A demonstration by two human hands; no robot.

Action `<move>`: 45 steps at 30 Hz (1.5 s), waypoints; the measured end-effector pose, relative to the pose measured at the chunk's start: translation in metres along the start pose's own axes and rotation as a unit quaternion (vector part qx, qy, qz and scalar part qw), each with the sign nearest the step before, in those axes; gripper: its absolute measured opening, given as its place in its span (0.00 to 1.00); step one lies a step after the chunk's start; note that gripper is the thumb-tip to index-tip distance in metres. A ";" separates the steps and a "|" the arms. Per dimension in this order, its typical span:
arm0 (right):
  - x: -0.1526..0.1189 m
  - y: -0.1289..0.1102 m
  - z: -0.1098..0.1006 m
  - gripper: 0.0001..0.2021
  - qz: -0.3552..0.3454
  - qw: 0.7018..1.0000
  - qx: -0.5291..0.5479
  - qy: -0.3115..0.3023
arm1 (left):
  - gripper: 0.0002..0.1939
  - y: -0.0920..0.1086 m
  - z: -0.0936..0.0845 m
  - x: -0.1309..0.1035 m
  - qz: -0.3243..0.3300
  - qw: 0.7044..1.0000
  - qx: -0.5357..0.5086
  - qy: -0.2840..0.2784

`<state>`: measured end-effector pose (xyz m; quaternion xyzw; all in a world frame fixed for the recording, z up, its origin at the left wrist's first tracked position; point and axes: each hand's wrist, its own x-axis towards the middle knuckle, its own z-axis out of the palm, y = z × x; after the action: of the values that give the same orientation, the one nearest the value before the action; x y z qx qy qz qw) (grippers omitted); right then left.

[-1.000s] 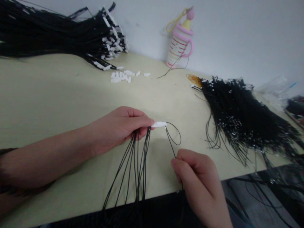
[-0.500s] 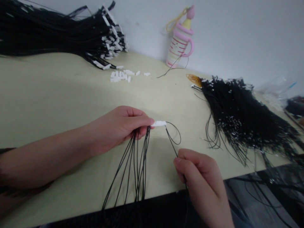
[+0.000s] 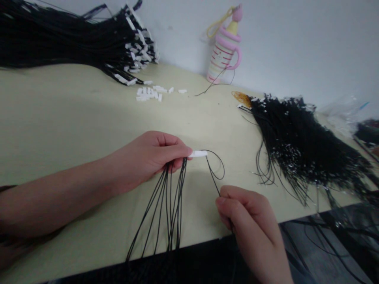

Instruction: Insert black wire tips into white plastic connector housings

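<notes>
- Two pinches: gripping the left end of the white connector housing [image 3: 200, 153] with thumb and fingers of the left hand [image 3: 160, 150], and a thin black wire [image 3: 216, 185] with the right hand [image 3: 245, 221], to the near right.
- Held over the table [image 3: 89, 118] in the middle of the scene, with more black wires [image 3: 179, 197] hanging from the left hand.
- Just changed: now reaching along the housing's far edge with the wire loop [image 3: 224, 169], instead of meeting its right end.
- Perhaps suggesting a loop end not seated; too small to confirm.
</notes>
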<state>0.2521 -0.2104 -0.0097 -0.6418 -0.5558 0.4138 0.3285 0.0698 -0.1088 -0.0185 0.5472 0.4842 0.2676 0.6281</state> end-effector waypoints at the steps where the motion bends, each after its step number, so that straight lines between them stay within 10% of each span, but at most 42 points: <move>1: 0.000 0.000 0.000 0.19 -0.001 1.000 0.005 0.004 | 0.17 0.000 0.000 0.000 0.003 1.000 0.000 0.001; 45: 0.003 -0.002 0.002 0.18 -0.030 1.000 -0.002 0.002 | 0.18 0.004 0.003 -0.006 0.004 0.999 0.038 0.004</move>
<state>0.2495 -0.2069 -0.0094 -0.6261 -0.5752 0.4014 0.3406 0.0713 -0.1144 -0.0128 0.5715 0.4942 0.2539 0.6039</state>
